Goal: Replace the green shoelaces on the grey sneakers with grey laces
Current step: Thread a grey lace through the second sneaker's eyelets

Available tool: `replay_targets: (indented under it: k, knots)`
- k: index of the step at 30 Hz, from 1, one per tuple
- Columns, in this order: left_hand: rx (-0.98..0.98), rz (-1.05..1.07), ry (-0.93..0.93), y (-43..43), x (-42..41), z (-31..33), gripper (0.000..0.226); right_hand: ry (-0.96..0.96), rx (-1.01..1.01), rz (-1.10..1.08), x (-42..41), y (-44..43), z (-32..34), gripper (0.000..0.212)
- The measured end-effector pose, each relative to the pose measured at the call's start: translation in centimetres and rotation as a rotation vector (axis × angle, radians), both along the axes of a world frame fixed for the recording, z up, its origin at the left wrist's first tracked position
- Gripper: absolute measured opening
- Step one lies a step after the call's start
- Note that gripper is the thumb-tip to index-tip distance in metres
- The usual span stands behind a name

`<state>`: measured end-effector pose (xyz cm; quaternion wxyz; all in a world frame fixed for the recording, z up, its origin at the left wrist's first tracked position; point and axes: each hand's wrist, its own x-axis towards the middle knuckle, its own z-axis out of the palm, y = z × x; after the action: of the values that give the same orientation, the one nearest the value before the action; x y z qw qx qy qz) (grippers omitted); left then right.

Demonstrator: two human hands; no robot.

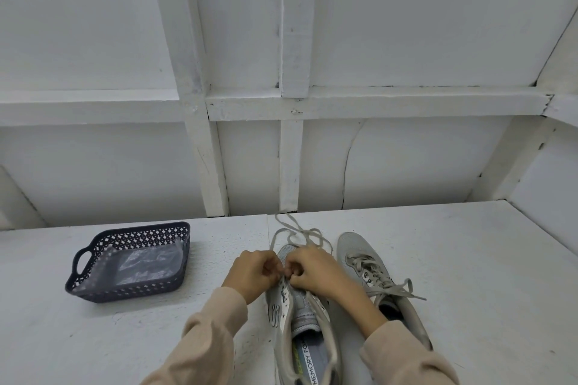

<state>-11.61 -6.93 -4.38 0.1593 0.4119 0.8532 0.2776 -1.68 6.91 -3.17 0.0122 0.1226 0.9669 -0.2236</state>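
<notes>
Head view: both hands are seen close together, low in the middle, knuckles almost touching over the front of one sneaker.
Left hand point(253, 275): fingers are curled inward and the grey lace point(300, 233) is pinched at the front eyelets; the exact grip is hidden by the knuckles.
Right hand point(316, 272): fingers are likewise curled, clamped on the same lace just beside the left hand.
Grey lace: it is led out from between the hands and lies in loose loops past the toe, reaching toward the foot of the wall point(406, 166).
Near sneaker point(300, 316): grey, it is stood upright on the table point(484, 275) with the toe pointing away; the tongue is exposed, the upper eyelets are unlaced, and "MEMORY FO" can be read on the insole point(309, 362).
Second sneaker point(359, 250): grey, it is set just beside the first on the right, toe away; it is threaded with a second lace point(394, 289) whose ends are spread loose toward the right.
Sleeves point(212, 322): beige, both wrists are covered.
Basket point(81, 259): dark, perforated, with a handle; it is placed well apart to the left, and a crumpled clear plastic bag point(147, 262) is held inside.
Table: white and rough.
Wall: white panels are framed by white battens.
</notes>
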Motion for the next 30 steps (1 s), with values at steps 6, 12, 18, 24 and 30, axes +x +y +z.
replay_targets:
  k: [6, 12, 18, 24, 30]
  knots:
    - [-0.094, 0.098, 0.035, 0.8, 0.8, 0.5, 0.021, -0.017, -0.002, 0.023, -0.1, 0.3, 0.0, 0.007]
    - [-0.183, 0.126, -0.035, 1.9, 0.6, 1.6, 0.019, 0.023, -0.018, -0.026, 0.2, -0.1, 0.0, 0.012]
    - [-0.097, 0.15, -0.171, 1.0, 0.4, 1.2, 0.011, 0.111, -0.03, -0.088, 0.2, -0.7, -0.2, 0.012]
    - [-0.036, 0.146, -0.291, 0.4, 0.2, 1.1, 0.036, 0.09, -0.013, -0.08, 0.0, -0.9, -0.6, 0.01]
    - [-0.022, 0.138, -0.335, 0.1, 0.2, 1.3, 0.027, 0.061, 0.123, 0.003, -0.3, -0.9, -0.6, 0.013]
